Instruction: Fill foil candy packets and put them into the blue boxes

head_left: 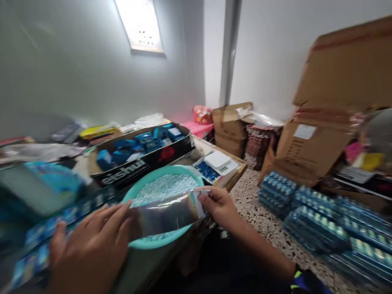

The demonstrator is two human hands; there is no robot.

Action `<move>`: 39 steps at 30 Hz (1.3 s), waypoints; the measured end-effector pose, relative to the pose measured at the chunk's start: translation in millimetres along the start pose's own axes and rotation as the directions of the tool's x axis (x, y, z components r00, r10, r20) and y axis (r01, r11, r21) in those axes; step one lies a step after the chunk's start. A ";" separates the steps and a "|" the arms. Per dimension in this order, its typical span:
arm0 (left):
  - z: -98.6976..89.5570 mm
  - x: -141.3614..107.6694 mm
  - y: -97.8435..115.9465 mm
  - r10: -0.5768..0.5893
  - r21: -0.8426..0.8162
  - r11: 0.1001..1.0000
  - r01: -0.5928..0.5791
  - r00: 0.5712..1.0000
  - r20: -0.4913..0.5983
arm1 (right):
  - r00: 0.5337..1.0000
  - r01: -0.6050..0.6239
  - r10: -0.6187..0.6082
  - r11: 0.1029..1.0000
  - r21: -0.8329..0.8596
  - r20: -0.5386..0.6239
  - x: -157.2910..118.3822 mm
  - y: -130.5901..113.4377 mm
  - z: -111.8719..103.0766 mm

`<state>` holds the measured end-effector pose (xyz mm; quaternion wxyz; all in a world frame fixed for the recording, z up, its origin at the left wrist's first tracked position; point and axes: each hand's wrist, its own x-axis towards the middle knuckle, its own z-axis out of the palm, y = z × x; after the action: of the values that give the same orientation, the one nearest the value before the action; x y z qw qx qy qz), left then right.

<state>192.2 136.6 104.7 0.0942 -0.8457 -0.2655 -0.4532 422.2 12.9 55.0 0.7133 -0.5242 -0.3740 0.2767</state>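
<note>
A long shiny plastic packet (171,212), dark and partly see-through, lies across the view above a turquoise basin. My right hand (219,206) pinches its right end, which has a white edge, between thumb and fingers. My left hand (94,245) is at the other end, its fingers stretched out against the packet and its thumb apart; motion smears it. Below the packet is the turquoise basin (156,243), holding many small pale blue pieces (168,185). Blue printed packs (36,261) lie in a row near my left hand, blurred.
A black carton (147,165) of small blue boxes stands behind the basin. Beside it are a white scale (218,161) and blue pieces in a tray. On the speckled floor to the right lie several clear blue blister packs (315,228) and an open cardboard box (309,143).
</note>
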 end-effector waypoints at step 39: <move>66.1 18.4 5.3 0.329 -0.383 0.911 -0.149 0.824 0.461 | 0.966 0.226 -0.182 0.939 -0.258 0.184 3.1 24.6 29.3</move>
<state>250.6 165.3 82.4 -0.0669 -0.9660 -0.0915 -0.2322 399.7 38.5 37.2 0.6263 -0.5534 -0.5164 0.1867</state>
